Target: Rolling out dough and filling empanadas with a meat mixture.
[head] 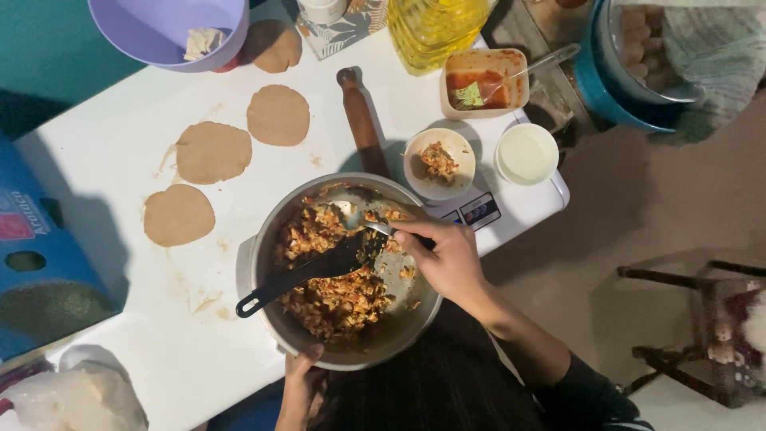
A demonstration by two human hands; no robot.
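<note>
Pan: metal pan point(399, 323) of orange-brown chopped filling point(335, 299) stands at the near edge of the white table point(120, 144), close to the person's body, so both hands reach it easily.
Right hand: right hand point(447, 259) is closed around the handle of a metal spoon point(355, 215), fingers pinching it low; the spoon bowl is inside the pan at its far side, over the filling.
Left hand: left hand point(303, 375) grips the near rim of the pan, fingers curled over the edge, probably to steady the pan while the spoon works.
Spatula: black spatula point(307, 275) lies slanted across the filling, blade in the middle, handle sticking out over the pan's left rim; no hand holds it.
Small bowl: white bowl point(439, 164) with a little filling sits on a flat scale point(479, 211) just beyond the pan's far right side, within a short reach of the spoon.
Dough rounds: four flat brown rounds point(278, 114) lie spread apart on the left half of the table, none touching.
Rolling pin: wooden rolling pin point(361, 120) lies between the rounds and the small bowl.
Far edge: lilac bowl point(167, 32), yellow oil bottle point(435, 28), sauce tub point(483, 80) and white lidded cup point(527, 153) sit beyond.
</note>
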